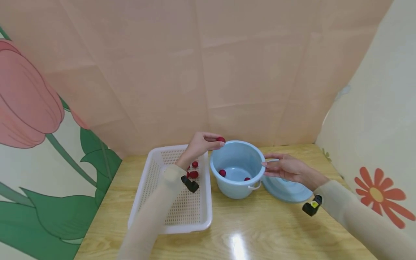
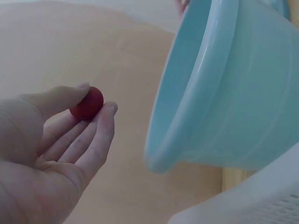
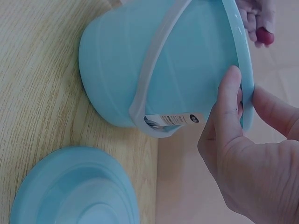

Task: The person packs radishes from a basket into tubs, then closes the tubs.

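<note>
Between thumb and fingertips, my left hand (image 1: 199,145) pinches a small, round, dark red ball (image 2: 88,103) just above the left rim of a light blue bucket (image 1: 234,190). My right hand (image 1: 288,168) grips the bucket's right rim, thumb on one side and fingers on the other, as the right wrist view shows. Inside the bucket lie two red balls, one at the left (image 1: 222,173) and one towards the front right (image 1: 247,179). Under my left forearm stands a white slatted basket (image 1: 205,202) with several red balls (image 1: 194,174), partly hidden by the wrist.
A blue lid (image 1: 287,188) lies on the wooden table (image 1: 260,224) to the right of the bucket, under my right hand. The bucket's pale handle (image 3: 150,70) hangs down its side. A beige covering (image 1: 208,72) rises behind the table; painted walls flank it.
</note>
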Demonstrator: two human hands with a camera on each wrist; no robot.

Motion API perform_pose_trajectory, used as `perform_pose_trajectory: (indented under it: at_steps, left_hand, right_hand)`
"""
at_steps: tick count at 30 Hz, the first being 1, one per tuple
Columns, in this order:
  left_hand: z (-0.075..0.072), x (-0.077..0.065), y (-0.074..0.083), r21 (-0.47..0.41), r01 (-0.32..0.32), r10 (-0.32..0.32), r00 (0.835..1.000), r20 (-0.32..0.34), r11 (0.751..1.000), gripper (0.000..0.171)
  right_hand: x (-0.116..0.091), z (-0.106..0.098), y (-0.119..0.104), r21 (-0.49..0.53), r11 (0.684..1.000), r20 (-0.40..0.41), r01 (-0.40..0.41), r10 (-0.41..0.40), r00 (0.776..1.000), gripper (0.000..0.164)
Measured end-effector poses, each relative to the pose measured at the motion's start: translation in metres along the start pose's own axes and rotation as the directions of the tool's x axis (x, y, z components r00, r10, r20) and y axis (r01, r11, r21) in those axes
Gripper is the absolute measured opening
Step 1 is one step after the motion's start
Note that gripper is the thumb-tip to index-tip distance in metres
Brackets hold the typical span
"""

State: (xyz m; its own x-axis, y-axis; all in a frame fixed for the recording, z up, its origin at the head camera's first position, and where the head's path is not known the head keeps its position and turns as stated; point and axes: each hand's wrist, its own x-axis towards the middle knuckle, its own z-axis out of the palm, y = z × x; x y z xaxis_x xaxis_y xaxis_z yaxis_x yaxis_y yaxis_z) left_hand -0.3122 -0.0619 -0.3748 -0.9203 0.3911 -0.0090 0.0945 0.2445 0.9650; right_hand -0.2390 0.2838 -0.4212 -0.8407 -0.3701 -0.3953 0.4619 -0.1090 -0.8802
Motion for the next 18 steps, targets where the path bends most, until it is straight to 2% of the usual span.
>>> perform_pose_trajectory:
  at_steps: [4, 10, 18]
  left_hand:
    - [0.006, 0.006, 0.001, 0.017, 0.006, -0.007, 1.000, 0.019, 1.000, 0.036]
    - [0.015, 0.016, 0.005, 0.031, -0.015, 0.013, 0.998, 0.055, 0.999, 0.028]
    - [0.025, 0.028, 0.008, 0.029, -0.009, 0.006, 0.997, 0.077, 1.000, 0.035]
  right_hand:
    - [-0.001, -0.002, 0.001, -0.013, 1.000, 0.010, 0.002, -0.002, 1.000, 0.054]
    - [-0.002, -0.003, 0.000, -0.016, 1.000, 0.009, 0.007, -0.007, 1.000, 0.049]
    - [-0.002, -0.003, -0.002, -0.020, 1.000, -0.005, -0.008, 0.008, 1.000, 0.060]
